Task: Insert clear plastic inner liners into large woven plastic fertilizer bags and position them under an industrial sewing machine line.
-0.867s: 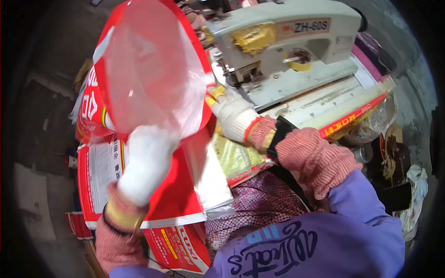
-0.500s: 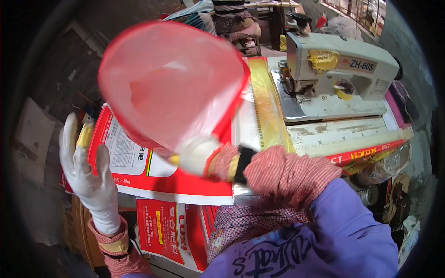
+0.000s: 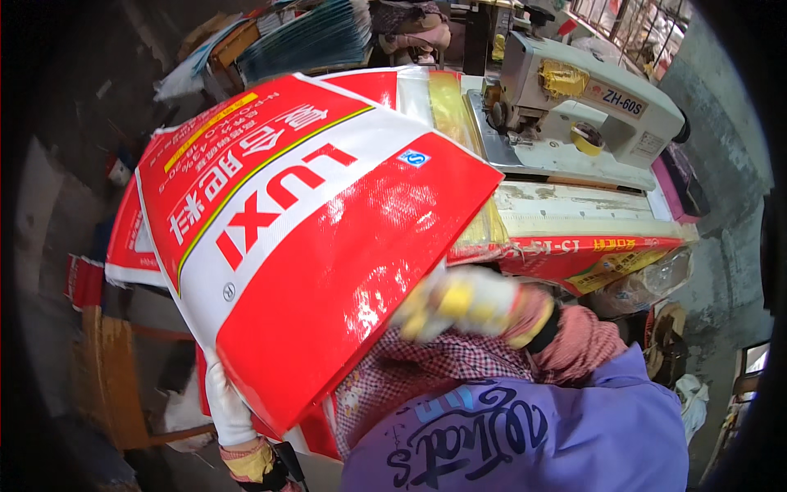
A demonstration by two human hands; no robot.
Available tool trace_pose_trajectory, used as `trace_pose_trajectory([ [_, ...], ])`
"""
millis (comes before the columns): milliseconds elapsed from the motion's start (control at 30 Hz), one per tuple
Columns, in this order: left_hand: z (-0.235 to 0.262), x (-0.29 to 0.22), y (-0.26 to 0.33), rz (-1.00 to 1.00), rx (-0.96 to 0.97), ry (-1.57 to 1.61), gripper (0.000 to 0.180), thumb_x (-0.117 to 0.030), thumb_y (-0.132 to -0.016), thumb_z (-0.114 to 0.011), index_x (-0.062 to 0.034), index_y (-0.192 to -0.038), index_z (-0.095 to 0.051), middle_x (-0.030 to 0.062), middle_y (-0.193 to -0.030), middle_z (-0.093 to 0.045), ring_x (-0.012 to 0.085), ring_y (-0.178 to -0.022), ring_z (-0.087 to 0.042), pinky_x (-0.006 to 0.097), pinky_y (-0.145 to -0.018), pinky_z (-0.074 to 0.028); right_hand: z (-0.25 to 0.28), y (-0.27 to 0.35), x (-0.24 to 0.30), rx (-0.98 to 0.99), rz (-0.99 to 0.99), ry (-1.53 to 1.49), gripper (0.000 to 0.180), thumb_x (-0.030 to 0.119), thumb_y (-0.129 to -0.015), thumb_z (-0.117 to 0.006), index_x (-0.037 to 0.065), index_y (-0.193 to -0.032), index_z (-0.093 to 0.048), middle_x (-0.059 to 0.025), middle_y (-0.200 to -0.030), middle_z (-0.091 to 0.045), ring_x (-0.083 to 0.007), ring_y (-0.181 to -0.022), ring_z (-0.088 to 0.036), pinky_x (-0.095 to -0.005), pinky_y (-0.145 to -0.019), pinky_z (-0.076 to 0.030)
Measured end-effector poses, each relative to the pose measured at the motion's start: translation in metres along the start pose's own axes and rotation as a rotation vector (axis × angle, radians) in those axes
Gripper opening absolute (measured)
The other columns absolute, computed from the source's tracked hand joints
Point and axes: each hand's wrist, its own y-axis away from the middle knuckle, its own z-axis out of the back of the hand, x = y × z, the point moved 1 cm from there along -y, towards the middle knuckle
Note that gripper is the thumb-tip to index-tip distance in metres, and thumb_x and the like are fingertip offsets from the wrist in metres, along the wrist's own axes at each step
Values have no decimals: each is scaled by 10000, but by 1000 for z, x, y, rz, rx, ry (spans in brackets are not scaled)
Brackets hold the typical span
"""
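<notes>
Nearest: purple sweatshirt (image 3: 533,443) of the wearer, dark lettering across the chest. Checked cloth (image 3: 438,357) over the lap, just beyond it.

Left hand (image 3: 229,403), gloved white, at the near left edge of the big red-and-white bag (image 3: 328,238). Fingers run behind the bag, so can't tell if that grip is clamped.

Right hand (image 3: 463,303), white glove with yellow fingertips, just beside the bag's near right edge. Motion-blurred; can't tell whether that grip is together or apart, or whether it touches the bag. Pink sleeve cover (image 3: 586,344) behind it.

Bag itself sits tilted in the middle, printed face up, one corner dipping toward the lap, far edge over other flat red bags (image 3: 123,238) showing at left. Wooden frame (image 3: 119,373) at left, below those.

Right of the bag: worn pale tabletop (image 3: 574,201), red printed sheeting (image 3: 541,261) along its near edge, clear plastic bag (image 3: 643,291) under its right end. Yellow film (image 3: 451,119) between bag and machine.

Further out: grey-white sewing machine (image 3: 602,123), yellow tape patch (image 3: 564,79) on its arm. Far left: blue-grey stack of sheets (image 3: 311,43). Far right: window bars (image 3: 635,25).
</notes>
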Motion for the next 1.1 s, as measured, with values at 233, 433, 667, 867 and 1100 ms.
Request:
trace_pose_trajectory([
  [233, 22, 0, 8, -32, 106, -501, 481, -385, -941, -404, 60, -1073, -530, 99, -965, -617, 121, -813, -572, 266, -733, -457, 102, 13, -23, -444, 303, -820, 608, 533, -851, -461, 49, -1218, -442, -160, -1235, -483, -353, -1134, -473, -506, -919, -422],
  [433, 107, 32, 70, -75, -118, -370, 487, -376, -940, -408, 66, -1119, -506, 119, -1019, -602, 162, -886, -580, 291, -780, -461, 51, -119, -42, -739, 177, -692, 503, 287, -817, -597, -2, -1199, -445, -204, -1170, -536, -331, -1070, -529, -486, -930, -423],
  [667, 262, 223, 190, 43, -865, -16, 474, -317, -906, -499, 49, -1204, -452, 145, -1178, -511, 230, -1058, -500, 376, -920, -404, -84, -275, -166, -300, 8, 1159, 448, 203, -834, -523, 194, -1273, -430, -141, -828, -607, -291, -742, -612, -361, -587, -479],
  [867, 326, 338, 190, 290, -1040, 298, 382, -268, -888, -492, -23, -1180, -470, 148, -1120, -532, 273, -1010, -517, 394, -855, -431, -99, -360, -226, 102, -220, 1756, 671, 194, -730, -660, 129, -1322, -352, -119, -772, -619, -305, -715, -614, -363, -576, -493],
  [1100, 300, 255, 186, 675, -952, -389, 352, -213, -860, -502, -30, -1160, -471, 129, -1010, -576, 262, -793, -586, 396, -660, -490, -72, -385, -276, 51, -590, 1273, 380, 423, -937, -289, 233, -1202, -485, -214, -841, -617, -353, -695, -634, -427, -534, -501],
])
